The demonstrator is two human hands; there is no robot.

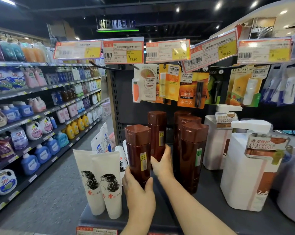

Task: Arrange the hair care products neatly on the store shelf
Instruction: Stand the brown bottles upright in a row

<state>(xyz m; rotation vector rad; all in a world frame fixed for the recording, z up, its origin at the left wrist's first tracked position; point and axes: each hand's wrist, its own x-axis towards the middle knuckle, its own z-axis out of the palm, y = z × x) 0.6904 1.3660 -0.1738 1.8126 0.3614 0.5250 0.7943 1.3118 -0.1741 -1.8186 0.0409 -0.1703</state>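
Observation:
Several tall brown bottles stand on the dark shelf [211, 216]. My left hand [138, 189] grips the front brown bottle [138, 150] around its lower part. Right behind it, my right hand [163, 164] holds the base of a second brown bottle [157, 133]. To their right a row of three brown bottles [192, 156] runs front to back. Two white tubes with a black-haired head drawing [101, 182] stand cap-down at the shelf's front left. White pump bottles [250, 168] with "Luxurious Repairing" tags stand at the right.
Hanging lip balm cards [168, 83] and price tags [123, 51] sit above the bottles. More white tubes [101, 141] lean behind the front two. A long aisle shelf of detergent bottles [41, 129] runs along the left, with grey floor [58, 192] between.

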